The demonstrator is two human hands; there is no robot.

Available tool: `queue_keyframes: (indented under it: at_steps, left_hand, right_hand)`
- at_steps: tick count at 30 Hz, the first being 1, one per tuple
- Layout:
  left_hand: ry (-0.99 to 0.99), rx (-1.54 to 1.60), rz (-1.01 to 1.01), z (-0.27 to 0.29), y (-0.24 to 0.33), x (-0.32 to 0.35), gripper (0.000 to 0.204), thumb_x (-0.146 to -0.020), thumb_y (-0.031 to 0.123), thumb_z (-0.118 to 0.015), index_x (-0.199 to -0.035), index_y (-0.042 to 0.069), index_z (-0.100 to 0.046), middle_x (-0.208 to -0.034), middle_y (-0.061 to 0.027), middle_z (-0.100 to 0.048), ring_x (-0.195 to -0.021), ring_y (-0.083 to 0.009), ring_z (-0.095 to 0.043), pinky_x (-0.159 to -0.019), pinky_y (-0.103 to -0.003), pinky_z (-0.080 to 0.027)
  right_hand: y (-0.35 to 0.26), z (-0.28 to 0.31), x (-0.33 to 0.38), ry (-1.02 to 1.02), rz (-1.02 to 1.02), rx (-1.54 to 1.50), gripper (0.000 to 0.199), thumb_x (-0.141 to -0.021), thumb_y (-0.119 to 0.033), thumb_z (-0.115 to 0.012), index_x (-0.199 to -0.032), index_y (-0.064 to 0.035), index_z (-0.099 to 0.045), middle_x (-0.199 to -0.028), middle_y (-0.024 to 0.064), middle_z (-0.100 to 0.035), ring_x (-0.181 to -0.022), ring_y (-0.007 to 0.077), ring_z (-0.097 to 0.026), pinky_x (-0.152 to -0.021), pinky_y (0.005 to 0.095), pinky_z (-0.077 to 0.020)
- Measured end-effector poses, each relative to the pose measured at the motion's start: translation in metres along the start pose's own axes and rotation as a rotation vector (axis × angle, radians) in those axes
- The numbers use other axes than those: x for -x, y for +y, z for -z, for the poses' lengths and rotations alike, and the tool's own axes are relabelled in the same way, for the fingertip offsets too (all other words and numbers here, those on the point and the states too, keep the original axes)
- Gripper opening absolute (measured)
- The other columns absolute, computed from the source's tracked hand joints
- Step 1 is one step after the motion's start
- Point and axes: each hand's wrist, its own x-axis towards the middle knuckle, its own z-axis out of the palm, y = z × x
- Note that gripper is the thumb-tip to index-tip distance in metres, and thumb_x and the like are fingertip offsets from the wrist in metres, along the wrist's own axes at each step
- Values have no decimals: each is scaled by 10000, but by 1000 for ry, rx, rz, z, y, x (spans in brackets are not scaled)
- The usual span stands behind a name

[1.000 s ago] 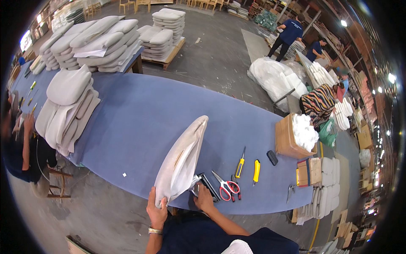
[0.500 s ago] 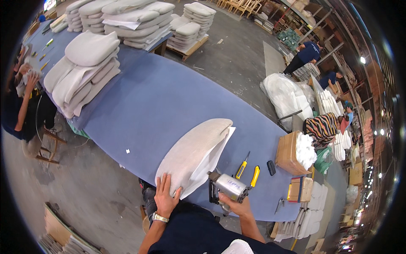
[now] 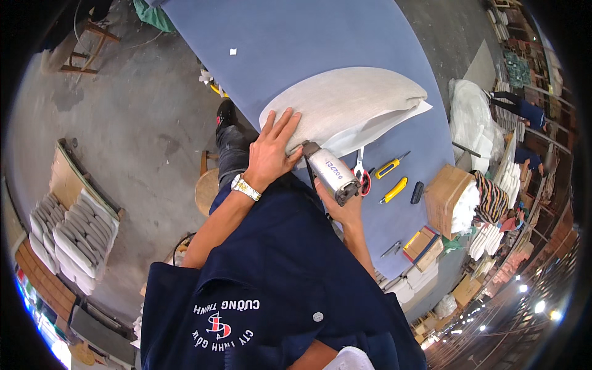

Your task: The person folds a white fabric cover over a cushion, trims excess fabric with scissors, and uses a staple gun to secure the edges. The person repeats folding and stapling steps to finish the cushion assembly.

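A beige fabric seat cushion [image 3: 336,102] with a curved outline lies on the blue table, a white sheet [image 3: 370,132] showing along its near right edge. My left hand [image 3: 270,151] rests on the cushion's near left end, fingers stretched over the fabric and thumb at the edge. My right hand [image 3: 340,206] is closed around the handle of a silver staple gun [image 3: 333,172]. The gun's nose meets the cushion's near edge beside my left thumb; the exact contact is hidden. Red-handled scissors [image 3: 362,179] lie just right of the gun.
On the blue table [image 3: 296,43] lie a yellow screwdriver [image 3: 391,165], a yellow utility knife [image 3: 394,191] and a black object [image 3: 417,192]. A cardboard box [image 3: 447,197] with white stuffing and a smaller box [image 3: 422,245] stand at right. Stacked cushions [image 3: 77,234] sit at left.
The view has tilted down and turned. My right hand has brought the staple gun left to the cushion's edge, by my left thumb. The scissors have come into sight.
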Motion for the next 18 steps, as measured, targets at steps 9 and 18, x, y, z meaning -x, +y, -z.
queue_keyframes:
  at_steps: [9, 18]
  left_hand:
    - [-19, 15, 26, 3, 4, -7, 840, -786, 211, -828, -1553, 196, -486, -1609, -58, -477, -1455, -406, -460, -984, -455, -591]
    - [-54, 102, 91, 8, 5, -9, 922, -702, 47, -833, -1550, 153, -487, -1614, -87, -468, -1489, -385, -421, -1161, -447, -465]
  right_hand:
    - [0, 5, -5, -30, -10, 64, 317, -799, -124, -788, -1062, -4, -656, -899, 152, -696, -785, 288, -693, -733, 344, -533]
    - [-3, 9, -17, -115, 64, 166, 302, -819, -80, -756, -1094, 3, -663, -909, 129, -673, -806, 245, -658, -729, 324, -523]
